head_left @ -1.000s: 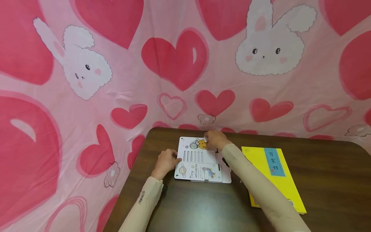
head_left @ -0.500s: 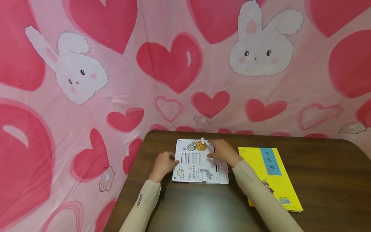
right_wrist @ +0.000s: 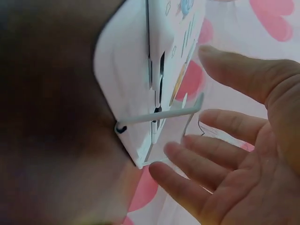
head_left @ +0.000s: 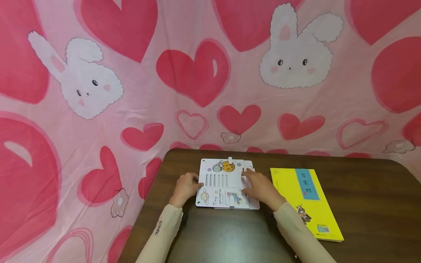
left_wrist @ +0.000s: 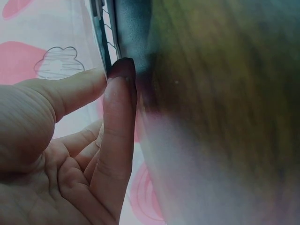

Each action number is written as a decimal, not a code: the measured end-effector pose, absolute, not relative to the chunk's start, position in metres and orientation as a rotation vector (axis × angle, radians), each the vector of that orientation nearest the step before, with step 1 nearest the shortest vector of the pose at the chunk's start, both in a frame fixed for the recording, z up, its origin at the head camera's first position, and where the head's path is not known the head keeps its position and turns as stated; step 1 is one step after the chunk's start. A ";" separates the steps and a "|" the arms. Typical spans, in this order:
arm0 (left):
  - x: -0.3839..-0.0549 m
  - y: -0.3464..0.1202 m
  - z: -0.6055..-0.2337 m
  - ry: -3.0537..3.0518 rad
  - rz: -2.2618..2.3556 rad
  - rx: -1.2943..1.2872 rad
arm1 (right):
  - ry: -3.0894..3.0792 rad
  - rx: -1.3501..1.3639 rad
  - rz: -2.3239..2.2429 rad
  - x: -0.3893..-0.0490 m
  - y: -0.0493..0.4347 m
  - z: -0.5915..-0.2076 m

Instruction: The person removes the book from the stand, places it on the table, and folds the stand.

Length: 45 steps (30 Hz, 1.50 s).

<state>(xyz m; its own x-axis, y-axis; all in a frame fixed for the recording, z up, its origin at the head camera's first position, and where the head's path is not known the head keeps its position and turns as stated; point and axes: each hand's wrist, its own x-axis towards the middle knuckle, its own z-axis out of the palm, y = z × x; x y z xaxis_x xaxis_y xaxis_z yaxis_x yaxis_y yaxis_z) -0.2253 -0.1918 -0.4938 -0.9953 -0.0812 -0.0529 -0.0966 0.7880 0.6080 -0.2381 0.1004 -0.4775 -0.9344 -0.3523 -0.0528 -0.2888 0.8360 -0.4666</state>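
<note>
A flat white case (head_left: 215,180) printed with an astronaut, planets and the words "Tiny universe" lies on the table. Slots run across its middle, and a small white tab (head_left: 230,160) sticks up past its far edge. My left hand (head_left: 185,188) pinches the case's left edge; the left wrist view has that edge between thumb and index finger. At the right side, my right hand (head_left: 261,186) is held with fingers spread. In the right wrist view its fingertips are beside a thin white bar (right_wrist: 161,115) on the case's end, with nothing gripped.
A yellow book (head_left: 304,208) with a blue title panel lies right of the case, close to my right forearm. The dark wooden table (head_left: 227,237) meets a pink cloth (head_left: 138,87) with hearts and rabbits at the back and left.
My right hand has left the tab at the far edge and moved down to the case's right side, uncovering the far right corner. The left hand keeps its hold.
</note>
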 end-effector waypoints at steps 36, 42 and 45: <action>-0.226 -0.193 -0.494 2.978 1.003 -0.138 | 3.031 -0.487 -0.583 -0.210 0.109 -0.479; -0.225 -0.193 -0.494 2.975 0.995 -0.141 | 3.035 -0.521 -0.506 -0.211 0.102 -0.480; -0.225 -0.193 -0.494 2.972 1.007 -0.136 | 3.042 -0.532 -0.453 -0.211 0.100 -0.480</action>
